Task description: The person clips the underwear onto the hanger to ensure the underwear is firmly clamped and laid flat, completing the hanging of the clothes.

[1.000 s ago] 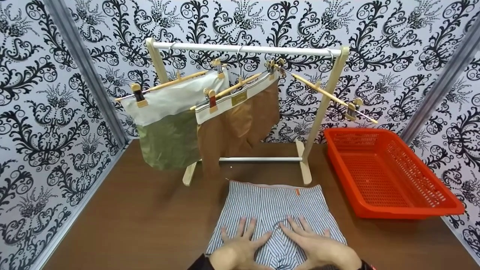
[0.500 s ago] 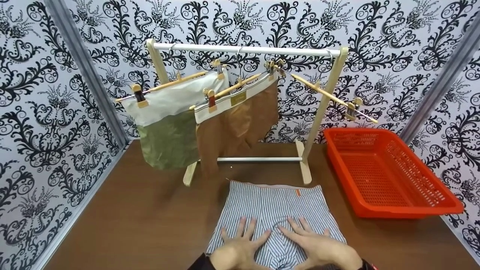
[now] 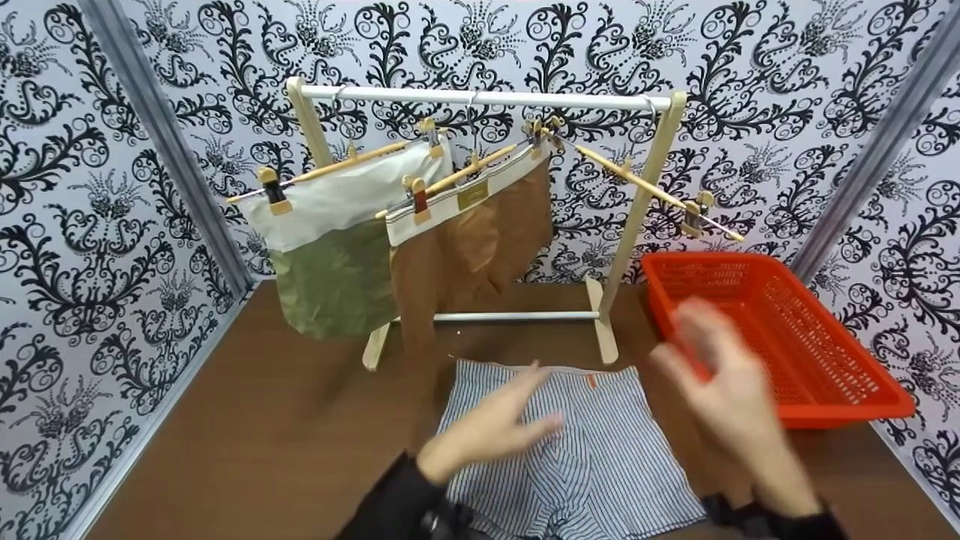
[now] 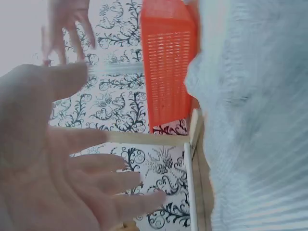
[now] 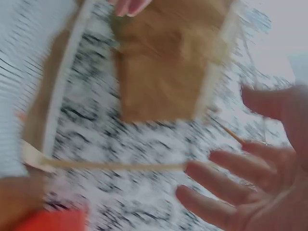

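Observation:
Striped blue-and-white shorts (image 3: pixel 600 442) with a small orange tag lie flat on the brown table, waistband toward the rack. My left hand (image 3: pixel 495 424) is raised over their left half, fingers straight and thumb apart, holding nothing. To the right, my right hand (image 3: pixel 724 375), blurred, is lifted between the shorts and the red basket (image 3: pixel 847 412), fingers spread. On the wooden rack (image 3: pixel 487 97) a bare clip hanger (image 3: pixel 630 176) hangs at the right end. In the right wrist view the fingers of my right hand (image 5: pixel 240 183) overlap the rack's upright and touch nothing.
Brown shorts (image 3: pixel 480 255) hang from the middle hanger by clips. A white-and-green garment (image 3: pixel 337 255) is clipped on the left hanger. The rack's feet stand on the table (image 3: pixel 262 435) just behind the striped shorts. Patterned walls close the back and sides.
Both hands have lifted off the striped shorts, where they lay pressed flat. The right hand has moved up and right toward the basket; the left has risen slightly. The shorts stay in place.

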`<state>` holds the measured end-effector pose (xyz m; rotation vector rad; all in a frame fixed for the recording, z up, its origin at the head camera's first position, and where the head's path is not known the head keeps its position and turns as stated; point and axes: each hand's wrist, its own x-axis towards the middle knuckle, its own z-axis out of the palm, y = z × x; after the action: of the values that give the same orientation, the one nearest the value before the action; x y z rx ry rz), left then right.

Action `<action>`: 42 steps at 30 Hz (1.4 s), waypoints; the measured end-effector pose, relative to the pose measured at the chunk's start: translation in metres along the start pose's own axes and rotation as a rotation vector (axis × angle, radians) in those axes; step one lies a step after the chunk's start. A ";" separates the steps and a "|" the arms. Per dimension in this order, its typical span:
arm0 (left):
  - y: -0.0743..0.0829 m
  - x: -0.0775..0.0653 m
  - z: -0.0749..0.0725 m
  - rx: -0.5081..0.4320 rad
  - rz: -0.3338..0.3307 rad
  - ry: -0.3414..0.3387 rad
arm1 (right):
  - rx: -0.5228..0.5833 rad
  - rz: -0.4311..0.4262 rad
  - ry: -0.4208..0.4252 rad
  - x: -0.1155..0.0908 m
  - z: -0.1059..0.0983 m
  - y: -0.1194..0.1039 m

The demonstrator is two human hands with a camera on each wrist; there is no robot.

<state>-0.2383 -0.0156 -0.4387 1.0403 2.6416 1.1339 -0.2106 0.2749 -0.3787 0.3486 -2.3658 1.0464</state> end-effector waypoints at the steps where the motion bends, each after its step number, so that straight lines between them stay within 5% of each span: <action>1: 0.003 0.010 -0.006 -0.054 0.003 0.021 | 0.040 0.046 0.049 0.007 -0.010 -0.004; 6: 0.021 0.062 -0.031 -0.373 -0.062 0.153 | 0.197 0.180 0.154 0.040 -0.041 -0.020; 12: 0.036 0.119 -0.052 -0.694 -0.166 0.272 | 0.367 0.227 0.183 0.081 -0.041 -0.027; 20: 0.058 0.164 -0.069 -0.891 -0.207 0.352 | 0.529 0.230 0.152 0.099 -0.031 -0.027; 32: 0.097 0.197 -0.070 -1.011 -0.118 0.507 | 0.691 0.162 0.183 0.095 -0.020 -0.037; 42: 0.107 0.201 -0.070 -1.037 -0.074 0.429 | 0.527 0.098 0.182 0.092 -0.012 -0.044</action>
<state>-0.3548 0.1188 -0.2807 0.4946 1.7422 2.4674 -0.2638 0.2523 -0.2932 0.3085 -1.9376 1.6715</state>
